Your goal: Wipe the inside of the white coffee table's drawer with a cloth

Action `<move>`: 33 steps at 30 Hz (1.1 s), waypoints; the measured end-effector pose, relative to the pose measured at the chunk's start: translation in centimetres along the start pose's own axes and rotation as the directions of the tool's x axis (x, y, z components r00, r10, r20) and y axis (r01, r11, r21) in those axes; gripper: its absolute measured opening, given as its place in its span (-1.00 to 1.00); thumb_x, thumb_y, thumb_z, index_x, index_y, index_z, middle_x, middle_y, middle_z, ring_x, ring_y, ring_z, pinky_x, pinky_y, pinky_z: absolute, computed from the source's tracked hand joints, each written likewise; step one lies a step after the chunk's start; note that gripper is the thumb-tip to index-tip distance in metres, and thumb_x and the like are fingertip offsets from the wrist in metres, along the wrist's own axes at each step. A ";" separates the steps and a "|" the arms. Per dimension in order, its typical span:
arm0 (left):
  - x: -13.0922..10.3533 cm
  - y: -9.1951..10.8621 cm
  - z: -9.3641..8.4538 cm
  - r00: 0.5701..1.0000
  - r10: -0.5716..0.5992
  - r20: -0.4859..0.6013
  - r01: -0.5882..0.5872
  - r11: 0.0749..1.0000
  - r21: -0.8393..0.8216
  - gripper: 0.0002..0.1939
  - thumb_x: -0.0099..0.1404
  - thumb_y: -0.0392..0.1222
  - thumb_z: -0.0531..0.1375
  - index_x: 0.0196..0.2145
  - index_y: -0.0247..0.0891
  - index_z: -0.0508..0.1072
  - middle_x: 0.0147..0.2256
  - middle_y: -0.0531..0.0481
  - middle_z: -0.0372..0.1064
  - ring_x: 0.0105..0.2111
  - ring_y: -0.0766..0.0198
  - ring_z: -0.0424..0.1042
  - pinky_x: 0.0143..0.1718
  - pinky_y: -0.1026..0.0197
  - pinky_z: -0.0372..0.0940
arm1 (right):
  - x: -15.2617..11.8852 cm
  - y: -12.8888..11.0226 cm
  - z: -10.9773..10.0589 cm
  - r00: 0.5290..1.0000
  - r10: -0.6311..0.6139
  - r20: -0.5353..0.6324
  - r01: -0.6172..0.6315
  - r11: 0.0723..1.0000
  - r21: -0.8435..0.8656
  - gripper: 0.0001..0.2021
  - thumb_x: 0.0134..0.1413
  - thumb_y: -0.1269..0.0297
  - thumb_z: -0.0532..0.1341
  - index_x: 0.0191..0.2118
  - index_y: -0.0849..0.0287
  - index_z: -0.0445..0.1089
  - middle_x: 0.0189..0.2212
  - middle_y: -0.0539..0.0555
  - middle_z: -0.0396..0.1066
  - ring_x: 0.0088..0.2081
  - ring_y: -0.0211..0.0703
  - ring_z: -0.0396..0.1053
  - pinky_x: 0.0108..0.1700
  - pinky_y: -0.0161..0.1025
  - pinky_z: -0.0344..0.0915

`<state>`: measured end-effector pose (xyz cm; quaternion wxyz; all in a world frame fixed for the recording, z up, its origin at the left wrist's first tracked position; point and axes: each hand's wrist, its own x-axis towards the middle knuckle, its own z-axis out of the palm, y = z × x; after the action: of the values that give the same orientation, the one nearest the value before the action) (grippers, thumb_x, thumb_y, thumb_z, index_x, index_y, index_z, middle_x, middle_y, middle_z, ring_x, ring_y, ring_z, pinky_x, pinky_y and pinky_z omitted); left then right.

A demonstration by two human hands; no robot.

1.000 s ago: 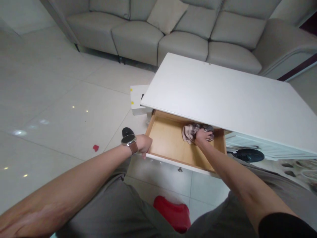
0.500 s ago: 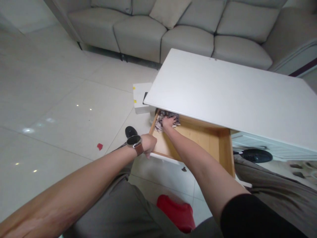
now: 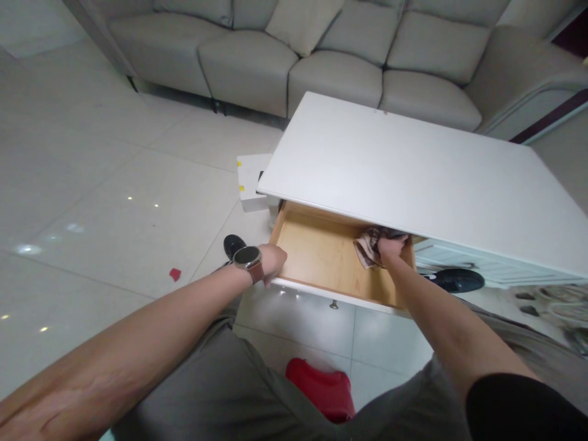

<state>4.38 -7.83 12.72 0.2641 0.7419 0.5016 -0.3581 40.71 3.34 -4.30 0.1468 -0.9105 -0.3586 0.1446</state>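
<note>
A wooden drawer (image 3: 316, 245) with a white front is pulled out from the white coffee table (image 3: 390, 165). My left hand (image 3: 274, 260) is closed over the drawer's left front corner; a watch is on that wrist. Inside the drawer, at its right end, my right hand (image 3: 392, 247) presses a patterned cloth (image 3: 367, 248) against the back right area. Its fingers are bent over the cloth and partly hidden by it. A small metal knob (image 3: 334, 304) sticks out from the drawer front.
A grey sofa (image 3: 248, 67) stands behind the table. A white box (image 3: 250, 184) lies on the floor by the table's left end. Below the drawer is a red object (image 3: 319, 389), and a small red scrap (image 3: 175, 274) lies on the tiles to the left.
My right hand has moved the cloth from the drawer's back left corner across to its right end. My left hand stays at the front left corner.
</note>
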 end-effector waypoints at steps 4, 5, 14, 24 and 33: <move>0.5 -0.1 0.3 1.000 0.011 -0.018 -0.011 1.000 0.011 -0.58 -0.38 -0.19 0.61 -0.50 -0.33 0.62 -0.45 -0.20 0.56 -0.33 -0.01 0.54 -0.18 0.11 0.41 | -1.0 1.8 -0.2 0.984 -0.178 -0.005 0.176 0.977 -0.120 -0.23 0.17 0.00 0.14 0.43 0.20 0.04 0.23 0.48 0.17 0.22 0.41 0.22 0.14 0.24 0.23; 0.6 0.0 0.3 1.000 0.014 -0.015 -0.014 1.000 0.013 -0.57 -0.39 -0.17 0.61 -0.51 -0.33 0.62 -0.48 -0.19 0.54 -0.34 0.00 0.54 -0.19 0.12 0.41 | -1.6 1.7 0.0 0.974 -0.226 0.001 0.223 0.960 -0.173 -0.31 0.20 0.03 0.12 0.40 0.16 0.12 0.23 0.46 0.17 0.22 0.43 0.20 0.13 0.28 0.22; 0.9 0.1 0.3 0.998 0.005 0.070 -0.008 0.999 0.053 -0.51 -0.42 -0.20 0.61 -0.42 -0.32 0.66 -0.42 -0.19 0.58 -0.32 0.00 0.55 -0.19 0.15 0.37 | -7.0 2.1 0.4 0.780 -0.597 0.188 0.611 0.662 -0.434 -0.53 0.27 0.18 0.01 0.24 0.10 0.29 0.22 0.35 0.15 0.21 0.35 0.10 0.12 0.29 0.16; 1.1 0.1 0.8 0.988 0.016 0.151 -0.026 0.998 0.061 -0.52 -0.37 -0.14 0.61 -0.41 -0.30 0.66 -0.47 -0.10 0.55 -0.36 0.10 0.51 -0.21 0.18 0.33 | -8.6 3.0 0.8 0.775 -0.616 0.142 0.599 0.644 -0.476 -0.55 0.26 0.18 0.01 0.19 0.17 0.27 0.17 0.38 0.18 0.19 0.33 0.09 0.06 0.20 0.17; 1.0 0.0 1.0 0.996 0.008 0.084 -0.011 1.000 0.028 -0.53 -0.41 -0.24 0.61 -0.42 -0.31 0.66 -0.57 -0.06 0.48 -0.41 0.11 0.50 -0.27 0.20 0.33 | -8.7 2.9 0.8 0.770 -0.623 0.139 0.604 0.639 -0.477 -0.58 0.25 0.17 0.02 0.16 0.16 0.28 0.17 0.36 0.19 0.18 0.32 0.08 0.07 0.20 0.16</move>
<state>4.31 -8.02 11.32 0.2761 0.7323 0.4812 -0.3949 36.10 -4.62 -4.78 -0.0448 -0.7428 -0.6674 -0.0282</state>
